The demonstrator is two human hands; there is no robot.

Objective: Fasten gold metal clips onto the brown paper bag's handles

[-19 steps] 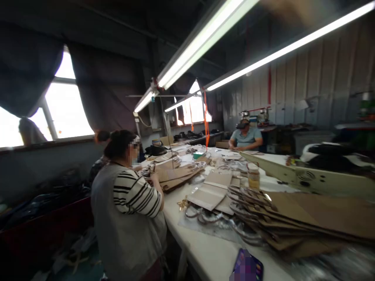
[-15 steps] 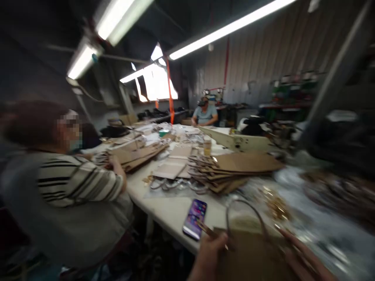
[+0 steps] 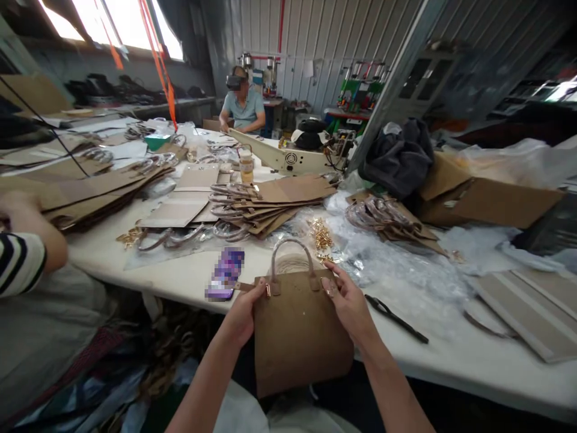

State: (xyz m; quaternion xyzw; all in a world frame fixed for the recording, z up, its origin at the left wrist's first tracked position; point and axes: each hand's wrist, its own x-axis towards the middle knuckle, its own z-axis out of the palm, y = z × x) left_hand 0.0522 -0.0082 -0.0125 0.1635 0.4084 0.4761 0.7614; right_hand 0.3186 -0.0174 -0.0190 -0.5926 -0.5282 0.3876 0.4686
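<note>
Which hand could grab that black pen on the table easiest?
Probably the right hand. It holds the right top edge of the brown bag, and the black pen lies just to its right on the table. The left hand is across the bag.

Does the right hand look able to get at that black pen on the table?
Probably yes. The black pen lies in the open just beside the right hand, nothing between, but that hand grips the brown bag.

Pretty bright overall. The windows [image 3: 112, 24] at 11 o'clock are blown out white, and the table [image 3: 315, 355] is evenly lit with soft shadows. Edges bend and smear, probably wide-angle lens; the 3 o'clock side looks blurry.
</note>
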